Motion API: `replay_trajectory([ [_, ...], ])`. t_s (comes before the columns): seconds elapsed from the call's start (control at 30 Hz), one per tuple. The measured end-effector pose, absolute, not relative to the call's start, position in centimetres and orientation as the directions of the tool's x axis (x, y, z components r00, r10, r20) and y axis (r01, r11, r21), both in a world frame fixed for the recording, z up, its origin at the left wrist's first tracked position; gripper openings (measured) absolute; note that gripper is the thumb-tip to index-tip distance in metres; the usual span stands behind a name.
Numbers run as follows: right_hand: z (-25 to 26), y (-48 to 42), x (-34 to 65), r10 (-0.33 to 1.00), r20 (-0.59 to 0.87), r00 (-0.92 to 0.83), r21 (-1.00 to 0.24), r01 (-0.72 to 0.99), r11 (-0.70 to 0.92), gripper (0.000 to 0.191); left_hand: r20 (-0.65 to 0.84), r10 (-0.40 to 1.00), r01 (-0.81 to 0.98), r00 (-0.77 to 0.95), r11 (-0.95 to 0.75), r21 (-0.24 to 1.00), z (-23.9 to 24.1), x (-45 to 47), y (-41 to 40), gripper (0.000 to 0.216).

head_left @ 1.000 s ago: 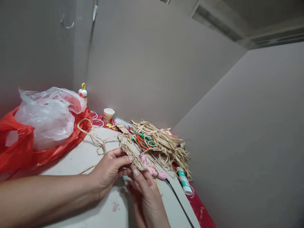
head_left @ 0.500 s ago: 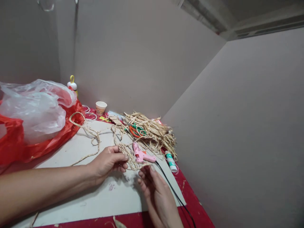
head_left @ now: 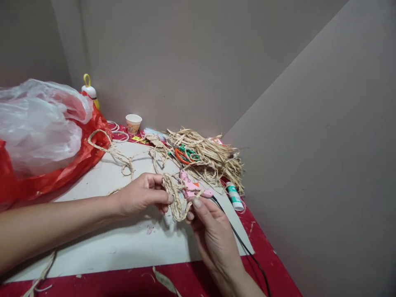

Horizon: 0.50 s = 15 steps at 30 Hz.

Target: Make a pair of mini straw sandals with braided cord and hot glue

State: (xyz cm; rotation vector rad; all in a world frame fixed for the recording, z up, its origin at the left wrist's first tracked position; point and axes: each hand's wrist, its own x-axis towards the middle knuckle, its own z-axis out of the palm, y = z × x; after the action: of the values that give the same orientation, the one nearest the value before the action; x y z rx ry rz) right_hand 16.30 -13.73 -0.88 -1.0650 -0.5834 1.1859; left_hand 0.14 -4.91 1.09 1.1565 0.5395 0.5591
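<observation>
Between my hands is a folded bundle of braided straw cord [head_left: 175, 202], raised a little over the white board [head_left: 130, 247]. My left hand [head_left: 145, 194] is closed on the bundle's left side, thumb in front. My right hand [head_left: 210, 227] pinches the cord's loose end between thumb and fingers at the bundle's right. Just behind the bundle lies a pink glue gun [head_left: 188, 185], partly covered by the cord. More braid trails over the board to the left, forming a loop [head_left: 100, 134] by the red bag.
A heap of dry straw [head_left: 210, 152] carries orange and green-handled scissors [head_left: 182, 156]. Nearby are a white-and-green bottle [head_left: 234, 197], a black cable [head_left: 244, 243], a paper cup [head_left: 133, 124], and red and clear plastic bags [head_left: 46, 132]. Grey walls [head_left: 324, 165] enclose the table.
My right hand has closed on the cord's end, where its fingers were looser before. The bundle now hangs more upright in my left hand. The view has tilted down.
</observation>
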Motion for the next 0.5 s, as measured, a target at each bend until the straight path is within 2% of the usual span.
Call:
replay_trajectory([
  [0.5, -2.7, -14.2, 16.3, 0.942, -0.060, 0.331, -0.964, -0.266, 0.032, 0.015, -0.158, 0.606, -0.066, 0.779, 0.330, 0.942, 1.2, 0.5, -5.5, 0.008],
])
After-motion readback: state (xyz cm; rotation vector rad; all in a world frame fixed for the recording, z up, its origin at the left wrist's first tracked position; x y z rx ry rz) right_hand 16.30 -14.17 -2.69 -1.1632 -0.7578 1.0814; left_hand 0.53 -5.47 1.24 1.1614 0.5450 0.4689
